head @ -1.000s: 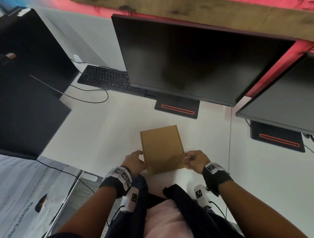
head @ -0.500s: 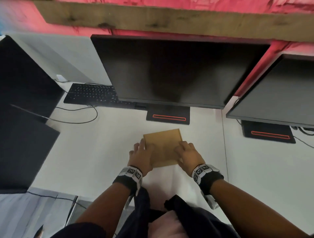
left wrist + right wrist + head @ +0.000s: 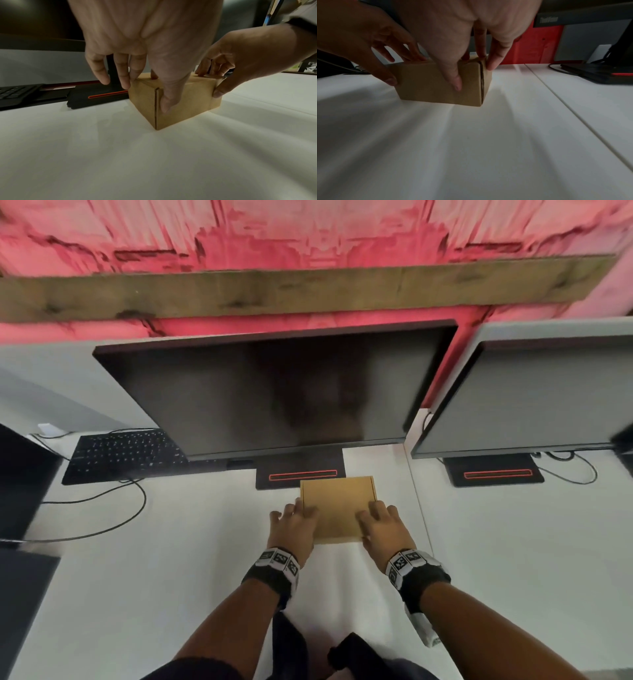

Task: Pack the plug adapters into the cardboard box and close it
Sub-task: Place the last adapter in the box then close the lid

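Note:
A closed brown cardboard box (image 3: 337, 505) sits flat on the white desk (image 3: 171, 577), just in front of the middle monitor's base. My left hand (image 3: 294, 520) grips its near left corner. In the left wrist view the thumb runs down the near face of the box (image 3: 188, 105) and the fingers reach over the top edge. My right hand (image 3: 378, 522) grips the near right corner the same way, thumb on the near face of the box (image 3: 423, 83), fingers on top. No plug adapters are in view.
A dark monitor (image 3: 274, 392) stands behind the box, its black base (image 3: 299, 465) almost touching the box's far edge. A black keyboard (image 3: 126, 453) and a looping cable (image 3: 137, 508) lie at the left. A second monitor (image 3: 531, 392) stands at the right.
The box has slid away from me, up to the monitor base. Both hands went with it, from its near corners to lying over its top.

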Action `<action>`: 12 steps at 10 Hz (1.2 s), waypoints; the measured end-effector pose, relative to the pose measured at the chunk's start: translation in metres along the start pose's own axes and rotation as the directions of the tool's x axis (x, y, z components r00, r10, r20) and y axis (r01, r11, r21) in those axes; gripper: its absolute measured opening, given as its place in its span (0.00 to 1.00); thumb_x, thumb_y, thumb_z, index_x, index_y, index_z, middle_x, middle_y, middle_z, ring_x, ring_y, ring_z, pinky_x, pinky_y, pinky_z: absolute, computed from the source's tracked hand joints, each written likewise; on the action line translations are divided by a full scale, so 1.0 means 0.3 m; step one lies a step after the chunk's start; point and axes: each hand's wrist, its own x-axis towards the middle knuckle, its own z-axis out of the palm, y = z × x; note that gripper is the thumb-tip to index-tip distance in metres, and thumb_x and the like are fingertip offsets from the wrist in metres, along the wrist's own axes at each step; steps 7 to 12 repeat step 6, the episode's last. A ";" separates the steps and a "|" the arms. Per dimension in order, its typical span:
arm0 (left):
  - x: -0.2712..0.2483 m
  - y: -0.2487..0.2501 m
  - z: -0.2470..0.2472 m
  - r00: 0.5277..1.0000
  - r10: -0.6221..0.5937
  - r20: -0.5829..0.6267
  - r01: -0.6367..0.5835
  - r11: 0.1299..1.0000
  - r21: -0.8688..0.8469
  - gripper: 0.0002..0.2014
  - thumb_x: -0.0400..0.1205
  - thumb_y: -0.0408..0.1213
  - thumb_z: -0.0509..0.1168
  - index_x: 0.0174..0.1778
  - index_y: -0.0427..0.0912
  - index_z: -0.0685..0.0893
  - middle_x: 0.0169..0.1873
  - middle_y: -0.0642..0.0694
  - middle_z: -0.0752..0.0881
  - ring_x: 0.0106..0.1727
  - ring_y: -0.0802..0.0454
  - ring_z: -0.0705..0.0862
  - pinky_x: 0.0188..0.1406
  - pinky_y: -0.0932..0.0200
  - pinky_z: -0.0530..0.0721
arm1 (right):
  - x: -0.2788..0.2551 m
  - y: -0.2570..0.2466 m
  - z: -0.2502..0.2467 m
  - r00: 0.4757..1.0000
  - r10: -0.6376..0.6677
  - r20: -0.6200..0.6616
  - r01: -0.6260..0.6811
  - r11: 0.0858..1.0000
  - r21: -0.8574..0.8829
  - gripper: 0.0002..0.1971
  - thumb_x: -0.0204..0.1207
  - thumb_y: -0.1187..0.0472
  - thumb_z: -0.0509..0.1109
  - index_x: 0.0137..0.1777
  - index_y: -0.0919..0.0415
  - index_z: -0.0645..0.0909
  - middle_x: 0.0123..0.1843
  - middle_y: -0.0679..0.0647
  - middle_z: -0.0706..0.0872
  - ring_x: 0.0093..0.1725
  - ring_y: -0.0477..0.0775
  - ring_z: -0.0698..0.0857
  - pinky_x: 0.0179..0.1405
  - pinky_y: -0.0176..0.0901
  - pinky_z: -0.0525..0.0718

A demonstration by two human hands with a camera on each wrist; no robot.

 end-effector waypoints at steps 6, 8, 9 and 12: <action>0.014 -0.039 -0.127 0.993 0.042 0.109 -0.039 0.999 -0.031 0.21 0.76 0.53 0.70 0.65 0.55 0.81 0.62 0.47 0.84 0.67 0.37 0.78 0.67 0.34 0.77 | 0.052 -0.088 -0.158 0.985 0.084 0.153 -0.053 0.979 -0.197 0.27 0.62 0.38 0.75 0.60 0.50 0.81 0.59 0.56 0.77 0.60 0.65 0.75 0.58 0.61 0.77; 0.014 -0.039 -0.127 0.993 0.042 0.109 -0.039 0.999 -0.031 0.21 0.76 0.53 0.70 0.65 0.55 0.81 0.62 0.47 0.84 0.67 0.37 0.78 0.67 0.34 0.77 | 0.052 -0.088 -0.158 0.985 0.084 0.153 -0.053 0.979 -0.197 0.27 0.62 0.38 0.75 0.60 0.50 0.81 0.59 0.56 0.77 0.60 0.65 0.75 0.58 0.61 0.77; 0.014 -0.039 -0.127 0.993 0.042 0.109 -0.039 0.999 -0.031 0.21 0.76 0.53 0.70 0.65 0.55 0.81 0.62 0.47 0.84 0.67 0.37 0.78 0.67 0.34 0.77 | 0.052 -0.088 -0.158 0.985 0.084 0.153 -0.053 0.979 -0.197 0.27 0.62 0.38 0.75 0.60 0.50 0.81 0.59 0.56 0.77 0.60 0.65 0.75 0.58 0.61 0.77; 0.014 -0.039 -0.127 0.993 0.042 0.109 -0.039 0.999 -0.031 0.21 0.76 0.53 0.70 0.65 0.55 0.81 0.62 0.47 0.84 0.67 0.37 0.78 0.67 0.34 0.77 | 0.052 -0.088 -0.158 0.985 0.084 0.153 -0.053 0.979 -0.197 0.27 0.62 0.38 0.75 0.60 0.50 0.81 0.59 0.56 0.77 0.60 0.65 0.75 0.58 0.61 0.77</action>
